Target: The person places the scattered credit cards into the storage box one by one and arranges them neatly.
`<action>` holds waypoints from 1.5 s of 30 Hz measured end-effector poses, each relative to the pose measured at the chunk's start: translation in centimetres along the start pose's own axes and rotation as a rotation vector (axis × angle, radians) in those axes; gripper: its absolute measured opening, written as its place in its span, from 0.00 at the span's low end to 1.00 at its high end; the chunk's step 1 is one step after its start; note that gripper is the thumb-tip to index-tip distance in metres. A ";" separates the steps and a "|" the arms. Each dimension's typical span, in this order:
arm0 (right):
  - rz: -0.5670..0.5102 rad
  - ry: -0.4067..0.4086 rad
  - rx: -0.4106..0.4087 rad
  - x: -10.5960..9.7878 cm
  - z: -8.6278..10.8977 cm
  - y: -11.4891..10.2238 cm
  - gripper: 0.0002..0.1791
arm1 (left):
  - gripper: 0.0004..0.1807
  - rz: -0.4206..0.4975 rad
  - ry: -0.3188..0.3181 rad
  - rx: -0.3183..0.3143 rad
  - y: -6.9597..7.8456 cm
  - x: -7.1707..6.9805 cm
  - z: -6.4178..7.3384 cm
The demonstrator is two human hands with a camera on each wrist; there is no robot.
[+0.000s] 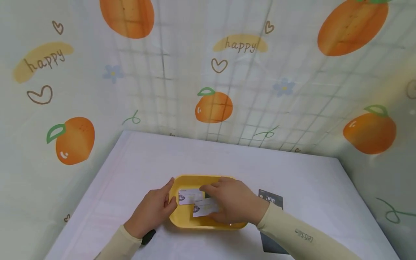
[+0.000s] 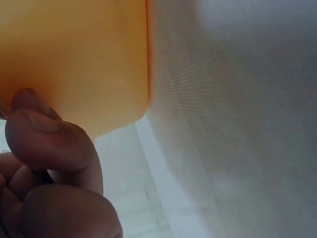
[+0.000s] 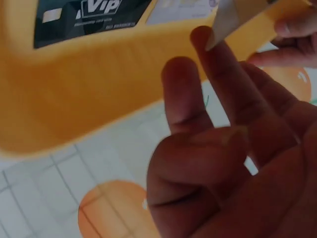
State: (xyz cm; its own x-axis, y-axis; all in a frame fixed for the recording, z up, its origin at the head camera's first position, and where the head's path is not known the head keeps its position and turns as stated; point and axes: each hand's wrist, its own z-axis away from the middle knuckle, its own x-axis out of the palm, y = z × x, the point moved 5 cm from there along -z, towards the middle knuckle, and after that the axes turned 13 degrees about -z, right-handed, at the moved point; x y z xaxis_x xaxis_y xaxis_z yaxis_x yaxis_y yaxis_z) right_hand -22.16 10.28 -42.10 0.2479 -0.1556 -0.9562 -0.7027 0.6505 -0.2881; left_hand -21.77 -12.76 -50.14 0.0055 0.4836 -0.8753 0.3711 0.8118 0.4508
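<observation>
A yellow tray (image 1: pixel 182 221) stands on the table. My left hand (image 1: pixel 154 207) holds its left end, index finger along the corner and thumb at the rim; the left wrist view shows its other fingers curled beside the tray wall (image 2: pixel 99 59). Inside the tray lies a white card (image 1: pixel 188 196). My right hand (image 1: pixel 237 200) reaches over the tray and holds a second white card (image 1: pixel 203 208), which overlaps the first and appears tilted at a fingertip in the right wrist view. A dark VIP card (image 3: pixel 89 20) lies in the tray, mostly hidden by the hand in the head view.
On the table right of the tray lies a dark card marked Vip (image 1: pixel 271 196), partly covered by my right forearm. A small black object (image 1: pixel 148 238) shows beside my left wrist. White cloth (image 1: pixel 146 155) covers the table, and a curtain printed with oranges (image 1: pixel 214 108) hangs behind.
</observation>
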 end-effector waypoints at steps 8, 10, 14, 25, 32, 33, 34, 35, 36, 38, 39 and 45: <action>-0.087 -0.121 -0.034 2.1 -2.7 0.0 0.34 | 0.35 0.012 -0.019 -0.002 0.0 0.1 0.0; -0.108 -0.160 -0.031 2.8 -3.2 0.0 0.33 | 0.35 0.009 -0.026 -0.007 0.0 0.1 0.0; -0.117 -0.195 -0.051 3.4 -4.1 -0.2 0.33 | 0.35 -0.013 -0.019 -0.002 -0.1 -0.2 -0.1; -0.124 -0.214 -0.106 4.0 -6.1 -1.0 0.32 | 0.34 -0.038 0.007 0.014 0.0 -0.4 -0.3; -0.117 -0.209 -0.126 4.7 -6.8 -0.8 0.33 | 0.34 -0.064 0.027 0.020 0.1 -0.7 0.0; -0.115 -0.203 -0.131 4.6 -6.9 -0.8 0.33 | 0.34 -0.066 0.033 0.023 0.1 -0.8 0.0; -0.114 -0.198 -0.136 4.6 -6.9 -0.8 0.33 | 0.33 -0.068 0.042 0.027 0.1 -0.9 0.0; -0.108 -0.192 -0.142 4.6 -6.9 -0.8 0.32 | 0.33 -0.070 0.047 0.029 0.1 -0.9 -0.1; -0.106 -0.190 -0.144 4.6 -6.9 -0.9 0.32 | 0.33 -0.068 0.052 0.032 0.1 -0.9 -0.1; -0.105 -0.188 -0.142 4.8 -6.8 -0.9 0.30 | 0.33 -0.068 0.057 0.042 0.2 -0.9 -0.1; -0.106 -0.189 -0.139 4.8 -6.8 -0.9 0.30 | 0.33 -0.069 0.060 0.047 0.2 -0.9 -0.1; -0.119 -0.201 -0.121 4.9 -6.6 -1.0 0.30 | 0.33 -0.073 0.060 0.043 0.2 -0.8 0.1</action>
State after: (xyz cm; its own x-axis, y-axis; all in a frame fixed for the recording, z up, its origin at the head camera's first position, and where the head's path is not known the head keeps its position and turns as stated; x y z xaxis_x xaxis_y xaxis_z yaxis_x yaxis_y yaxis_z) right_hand -24.68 3.94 -46.83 0.4521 -0.0671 -0.8895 -0.7325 0.5412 -0.4131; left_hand -21.66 -13.03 -49.38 -0.0778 0.4433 -0.8930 0.4081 0.8314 0.3772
